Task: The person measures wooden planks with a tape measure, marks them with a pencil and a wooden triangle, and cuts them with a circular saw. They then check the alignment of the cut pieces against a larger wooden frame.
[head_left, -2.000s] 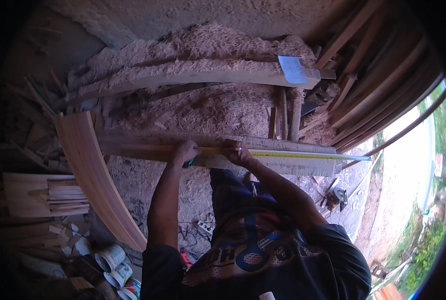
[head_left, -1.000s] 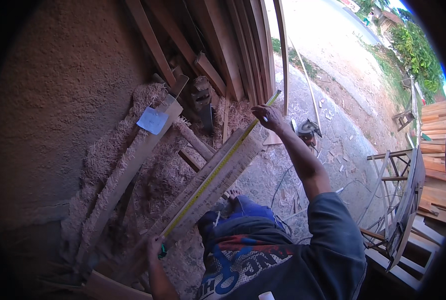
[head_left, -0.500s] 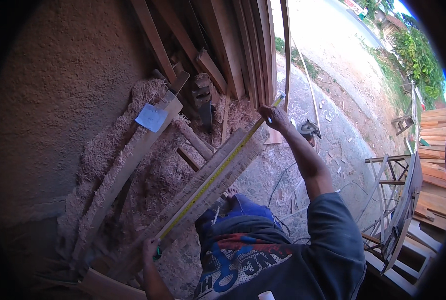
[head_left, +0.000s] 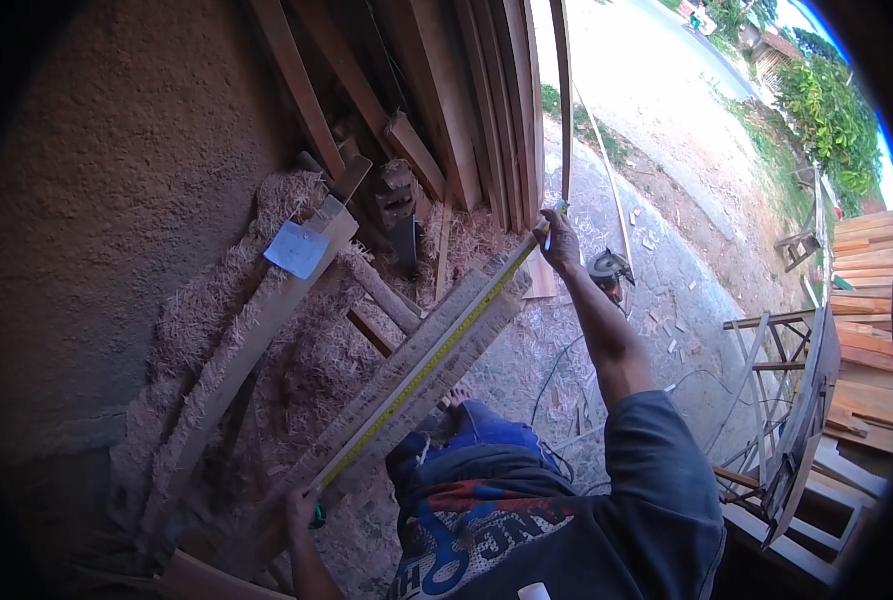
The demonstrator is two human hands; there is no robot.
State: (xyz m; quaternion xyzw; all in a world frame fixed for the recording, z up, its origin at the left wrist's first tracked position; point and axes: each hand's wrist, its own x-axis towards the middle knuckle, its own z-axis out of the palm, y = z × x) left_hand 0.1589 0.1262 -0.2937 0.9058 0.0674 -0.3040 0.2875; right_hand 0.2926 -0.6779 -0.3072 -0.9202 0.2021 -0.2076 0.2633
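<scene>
A yellow tape measure (head_left: 421,381) is drawn out along a rough, pale wooden board (head_left: 481,322) that slants across the middle. My left hand (head_left: 301,510) grips its green and black case at the board's near left end. At the far right end, my right hand (head_left: 558,243) is closed on the tape close to its tip. Something thin and white shows by those right fingers, too small to name for sure.
Wood shavings cover the ground around a long beam (head_left: 256,300) bearing a white paper (head_left: 296,249). A handsaw (head_left: 404,235) lies near leaning planks (head_left: 431,90). A power tool (head_left: 608,268) is on the floor beyond my right forearm. Timber (head_left: 866,340) is stacked at right.
My right hand has shifted slightly, and its fingers now sit nearer the tape's tip. The left hand keeps its hold on the case. The whole view has moved a little.
</scene>
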